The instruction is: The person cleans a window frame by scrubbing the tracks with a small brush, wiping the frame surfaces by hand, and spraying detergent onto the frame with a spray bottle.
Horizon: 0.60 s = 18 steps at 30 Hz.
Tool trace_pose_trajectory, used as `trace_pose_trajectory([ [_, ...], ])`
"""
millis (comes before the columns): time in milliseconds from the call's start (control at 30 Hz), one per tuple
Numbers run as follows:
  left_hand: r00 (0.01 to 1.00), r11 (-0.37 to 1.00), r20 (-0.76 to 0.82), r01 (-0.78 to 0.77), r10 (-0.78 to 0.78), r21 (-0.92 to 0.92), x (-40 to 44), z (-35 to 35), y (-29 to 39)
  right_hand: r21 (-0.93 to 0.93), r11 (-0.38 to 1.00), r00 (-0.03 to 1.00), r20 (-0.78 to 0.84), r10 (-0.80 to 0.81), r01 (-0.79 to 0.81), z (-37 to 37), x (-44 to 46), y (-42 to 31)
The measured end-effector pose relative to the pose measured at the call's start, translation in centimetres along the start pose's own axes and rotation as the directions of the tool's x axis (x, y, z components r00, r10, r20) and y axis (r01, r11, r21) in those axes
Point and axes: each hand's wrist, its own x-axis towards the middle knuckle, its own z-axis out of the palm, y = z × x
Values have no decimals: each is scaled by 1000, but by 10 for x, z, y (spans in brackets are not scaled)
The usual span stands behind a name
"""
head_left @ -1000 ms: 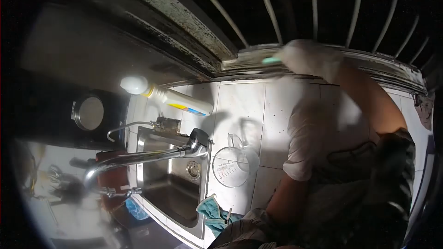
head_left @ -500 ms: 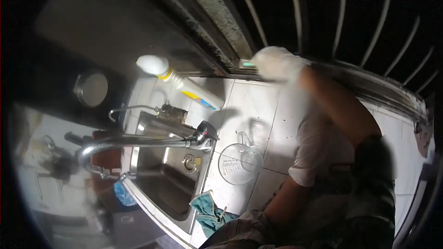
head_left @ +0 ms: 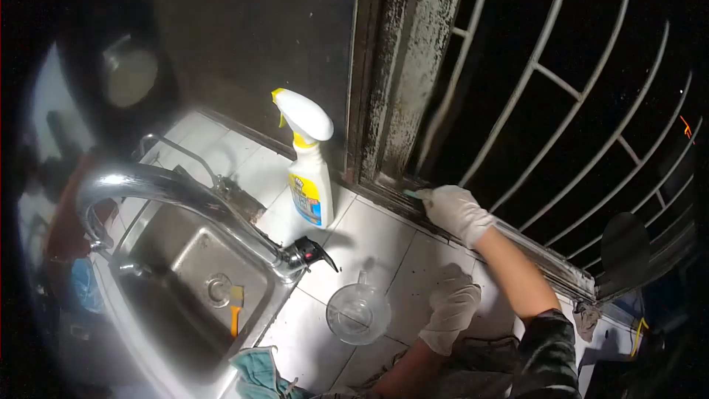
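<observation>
My right hand, in a white glove, is closed around a small pale green tool at the corner of the dirty window track. Most of the tool is hidden in the fist. My left hand, also gloved, is near the white tiles below the track, to the right of a clear measuring jug; its fingers are blurred. A white spray bottle with a yellow and blue label stands upright on the tiles, left of the window corner.
A steel sink with a chrome faucet lies at the left, a yellow-handled brush inside it. A green cloth hangs by the sink's front edge. Metal window bars rise beyond the track.
The view has turned and tilted upward, showing more of the bars and the brush in the sink. My right hand has moved along the track to its left corner with the green tool.
</observation>
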Motion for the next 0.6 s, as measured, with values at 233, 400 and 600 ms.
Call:
trace_pose_trajectory([
  [233, 911, 650, -190, -104, 365, 753, -16, 38, 1, -28, 997, 992, 109, 71, -69, 0, 31, -26],
  [400, 733, 479, -243, -126, 635, 869, -6, 31, -17, -6, 995, 993, 49, 104, -103, -7, -31, 6],
  [600, 737, -457, -80, 496, 671, 738, -7, 29, -12, -16, 996, 989, 118, 90, -88, -19, -31, 3],
])
